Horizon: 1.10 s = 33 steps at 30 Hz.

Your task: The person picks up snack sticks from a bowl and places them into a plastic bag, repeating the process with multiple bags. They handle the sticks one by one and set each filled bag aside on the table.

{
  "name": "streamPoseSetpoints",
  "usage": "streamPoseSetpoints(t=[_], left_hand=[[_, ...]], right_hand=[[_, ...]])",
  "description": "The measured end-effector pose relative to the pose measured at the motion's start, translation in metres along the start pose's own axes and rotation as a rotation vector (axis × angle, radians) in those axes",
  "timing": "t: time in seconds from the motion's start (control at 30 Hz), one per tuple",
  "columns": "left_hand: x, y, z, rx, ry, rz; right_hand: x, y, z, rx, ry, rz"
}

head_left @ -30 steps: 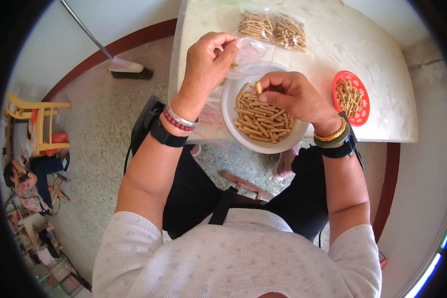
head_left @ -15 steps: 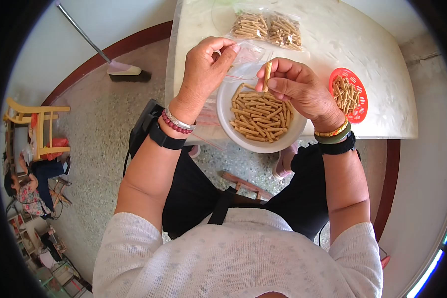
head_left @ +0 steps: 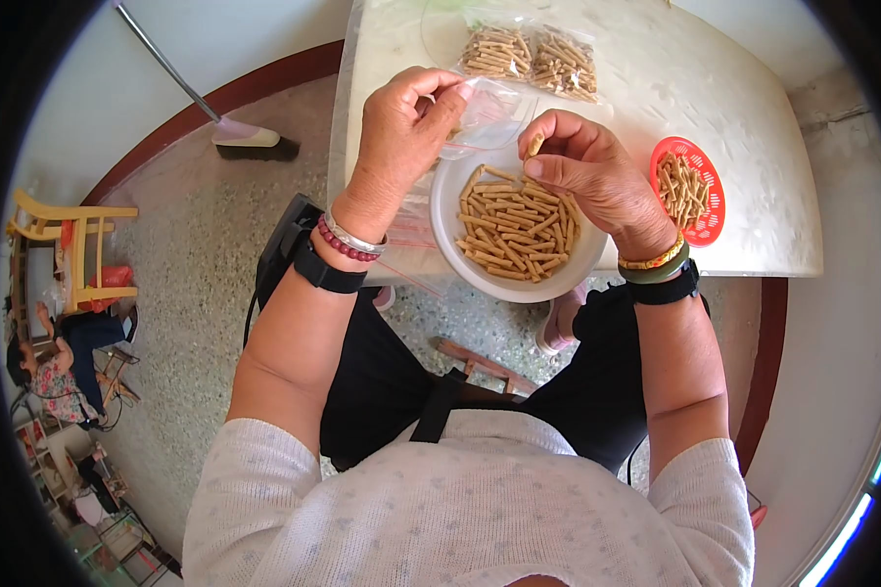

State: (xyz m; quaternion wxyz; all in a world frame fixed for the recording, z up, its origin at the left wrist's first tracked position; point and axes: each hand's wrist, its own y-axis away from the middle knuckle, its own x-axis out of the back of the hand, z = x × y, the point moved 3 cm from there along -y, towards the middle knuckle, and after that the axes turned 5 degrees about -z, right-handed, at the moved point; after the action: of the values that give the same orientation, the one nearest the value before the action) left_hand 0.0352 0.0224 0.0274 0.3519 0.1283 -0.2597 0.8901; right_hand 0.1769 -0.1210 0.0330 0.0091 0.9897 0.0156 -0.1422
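Observation:
My left hand [head_left: 401, 132] is closed, pinching the edge of a clear plastic bag [head_left: 491, 110] over the far left side of a white bowl [head_left: 442, 215]. Short tan sticks [head_left: 521, 230] are heaped inside the bowl, which sits at the table's near edge. Between the thumb and fingers of my right hand [head_left: 597, 171] is one short tan stick [head_left: 535, 145], held above the bowl's far right side, close to the bag. Part of that stick is hidden by my fingers.
Two filled clear bags [head_left: 529, 59] lie farther back on the pale table [head_left: 675, 68]. To the right stands a red basket [head_left: 718, 201] of similar sticks. More flat plastic bags lie left of the bowl. A broom [head_left: 250, 137] and a seated person [head_left: 59, 377] are at left.
The stick in my right hand has tilted from upright, showing less of its length. The plastic bag at my left hand has spread wider toward my right hand.

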Motion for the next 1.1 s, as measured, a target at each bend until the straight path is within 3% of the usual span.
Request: streamPoseSetpoints(t=[0.37, 0.63, 0.77, 0.87, 0.97, 1.1], left_hand=[[0.002, 0.000, 0.004, 0.010, -0.020, -0.010], [0.002, -0.003, 0.000, -0.045, 0.054, 0.068], [0.003, -0.005, -0.003, -0.013, 0.019, 0.028], [0.007, -0.018, -0.009, 0.002, 0.030, 0.049], [0.016, -0.030, -0.007, 0.012, 0.253, 0.153], [0.021, -0.030, -0.003, -0.008, 0.127, 0.158]], right_hand=[[-0.001, 0.002, -0.001, -0.069, 0.019, 0.051], [-0.004, 0.005, -0.009, 0.062, -0.051, 0.034], [-0.003, 0.006, -0.009, 0.020, 0.033, -0.027], [-0.006, 0.004, -0.008, 0.016, 0.067, 0.086], [-0.005, 0.001, -0.006, 0.053, -0.005, 0.061], [-0.003, -0.005, -0.006, 0.175, 0.018, 0.046]])
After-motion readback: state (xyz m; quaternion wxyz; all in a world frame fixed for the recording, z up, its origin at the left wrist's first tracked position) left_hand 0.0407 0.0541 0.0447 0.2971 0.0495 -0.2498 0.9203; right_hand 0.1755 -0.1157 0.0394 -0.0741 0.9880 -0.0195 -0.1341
